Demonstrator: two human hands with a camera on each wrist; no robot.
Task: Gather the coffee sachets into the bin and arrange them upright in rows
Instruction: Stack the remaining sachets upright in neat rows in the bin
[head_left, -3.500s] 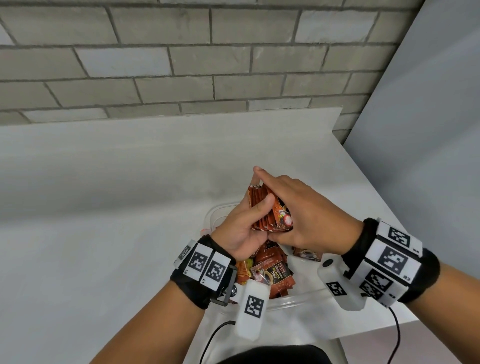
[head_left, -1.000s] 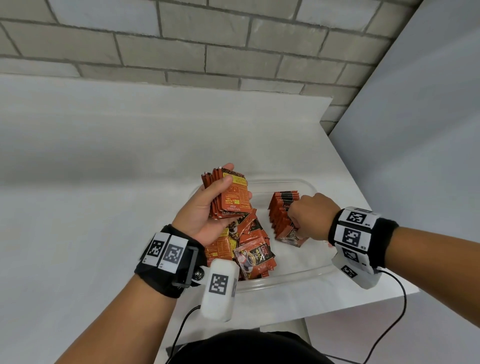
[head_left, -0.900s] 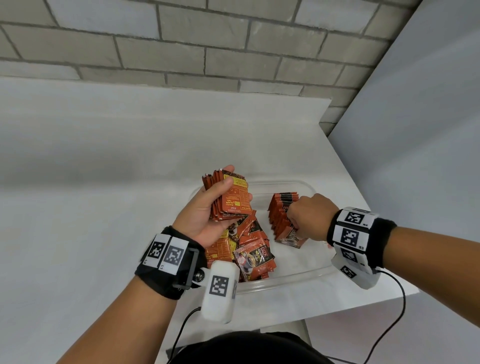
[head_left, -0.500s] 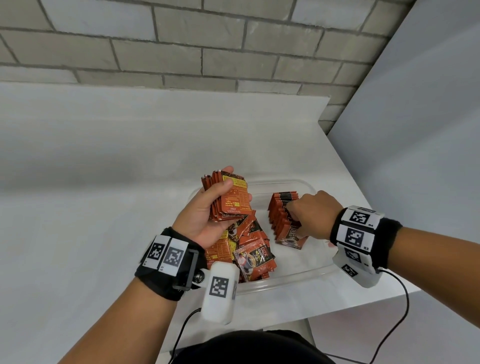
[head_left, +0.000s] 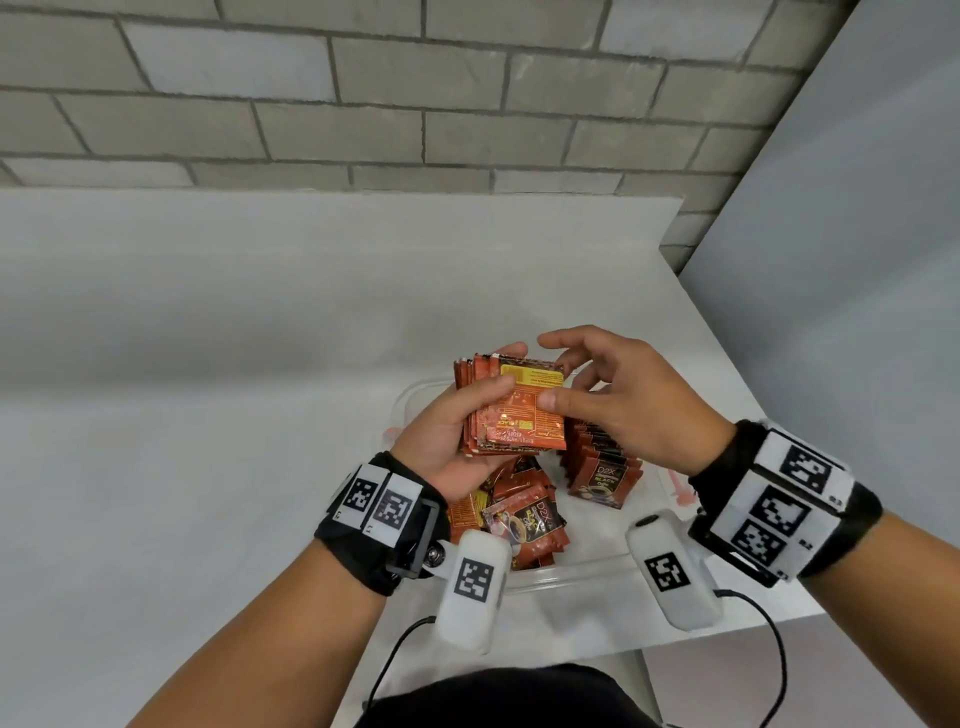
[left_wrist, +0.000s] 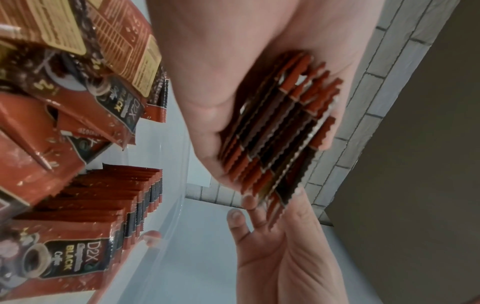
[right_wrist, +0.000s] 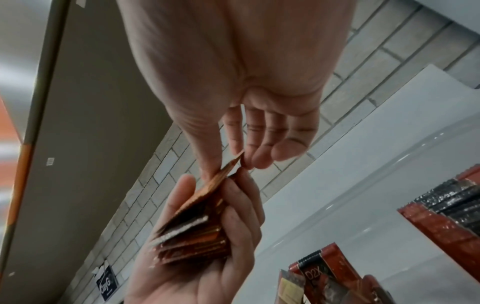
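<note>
Left hand (head_left: 447, 441) grips a thick stack of orange-red foil coffee sachets (head_left: 511, 410), fingers curled round it, above the clear plastic bin (head_left: 571, 571). Right hand (head_left: 618, 410) pinches the top sachet's edge, thumb on its face. Risk: peeling one drags neighbours, stack fans and spills onto the upright row (head_left: 602, 467) below the right fingers, toppling it.

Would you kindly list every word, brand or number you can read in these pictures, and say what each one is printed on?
"D2X", "BLACK", "Coffee": front red-and-black sachet of the upright row in the clear plastic bin.
"D2X": loose red sachet lying in the bin.
Yellow-panel small print on the sachet stack gripped by the left hand: too small to read.
Wristband marker codes: patterns; tiny corner characters unreadable.
</note>
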